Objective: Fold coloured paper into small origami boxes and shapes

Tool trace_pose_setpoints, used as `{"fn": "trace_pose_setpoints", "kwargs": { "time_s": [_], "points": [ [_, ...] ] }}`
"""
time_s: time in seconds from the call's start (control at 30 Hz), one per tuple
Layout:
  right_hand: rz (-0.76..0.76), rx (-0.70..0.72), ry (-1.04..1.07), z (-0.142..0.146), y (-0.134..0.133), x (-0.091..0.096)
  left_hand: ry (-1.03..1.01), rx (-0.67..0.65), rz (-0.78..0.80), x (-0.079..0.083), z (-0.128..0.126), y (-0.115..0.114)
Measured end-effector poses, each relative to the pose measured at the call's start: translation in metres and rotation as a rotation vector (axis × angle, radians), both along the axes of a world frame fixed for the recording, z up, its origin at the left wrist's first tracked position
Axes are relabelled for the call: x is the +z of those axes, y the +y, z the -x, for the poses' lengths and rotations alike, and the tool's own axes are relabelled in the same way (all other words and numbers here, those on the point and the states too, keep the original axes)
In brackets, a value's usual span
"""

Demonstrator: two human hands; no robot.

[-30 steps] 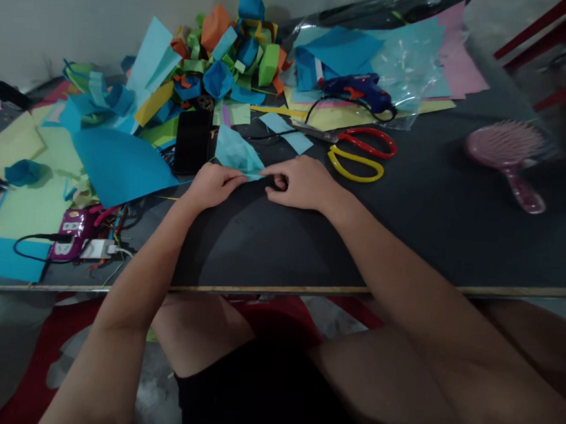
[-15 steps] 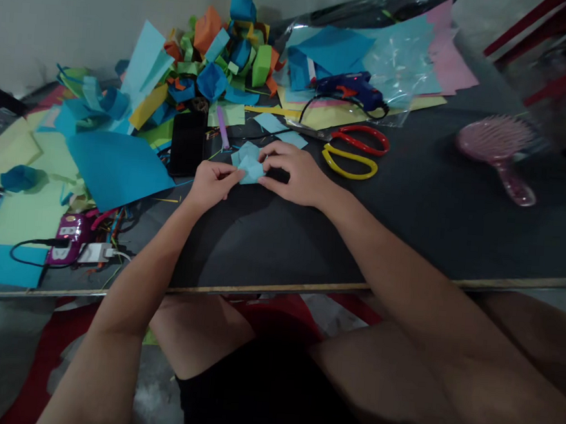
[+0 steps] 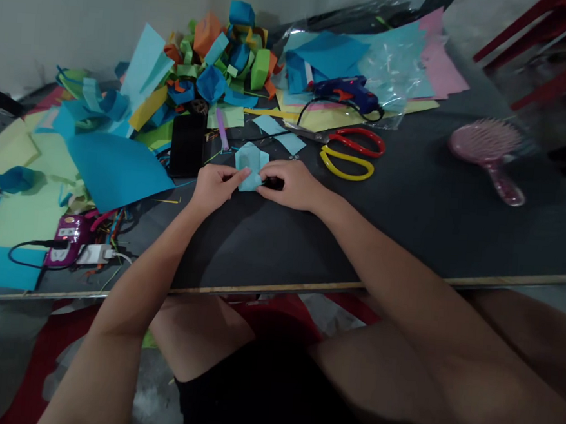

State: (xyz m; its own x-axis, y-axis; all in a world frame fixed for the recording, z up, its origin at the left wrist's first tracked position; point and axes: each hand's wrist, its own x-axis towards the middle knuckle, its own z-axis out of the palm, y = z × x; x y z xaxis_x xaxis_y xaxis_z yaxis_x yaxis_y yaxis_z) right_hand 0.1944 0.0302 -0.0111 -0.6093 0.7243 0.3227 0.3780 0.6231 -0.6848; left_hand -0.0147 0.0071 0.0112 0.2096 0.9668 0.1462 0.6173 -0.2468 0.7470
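Left hand: I have my left hand clamped on the work, its thumb laid over the near left part of the paper.
Right hand: my right hand is curled in from the other side, thumb and fingertips closed on the paper's right edge.
Light-blue folded paper: the light-blue folded paper sits between the two hands, which are apart but close, over the dark tabletop. I can make out creased, angled faces; the fingers hide its lower edges.
Smartphone: the black smartphone lies just beyond my left hand, to its left.
Purple strip: beyond the folded paper I see a purple strip.
Scissors: the scissors, one handle red and one yellow, lie just beyond and right of my right hand.
Glue gun: the blue glue gun rests farther out, beyond the scissors.
Hairbrush: the pink hairbrush lies well to the right of my right hand.
Paper pile: the pile of folded paper pieces is heaped beyond both hands, in blue, green, orange and yellow.
Blue sheet: the large blue sheet spreads left of my left hand.
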Motion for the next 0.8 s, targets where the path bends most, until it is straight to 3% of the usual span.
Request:
{"fn": "trace_pose_setpoints", "kwargs": {
  "time_s": [0.23, 0.5, 0.8],
  "points": [
    [-0.066, -0.016, 0.129, -0.001, -0.001, -0.004, 0.179, 0.102, -0.044, -0.001, -0.009, 0.005],
    [0.003, -0.039, 0.129, 0.001, -0.002, -0.003, 0.329, 0.249, 0.048, 0.006, -0.013, -0.001],
    [0.160, -0.100, 0.146, 0.004, -0.012, 0.002, 0.306, 0.216, 0.084, 0.009, -0.012, 0.000]
  ]
}}
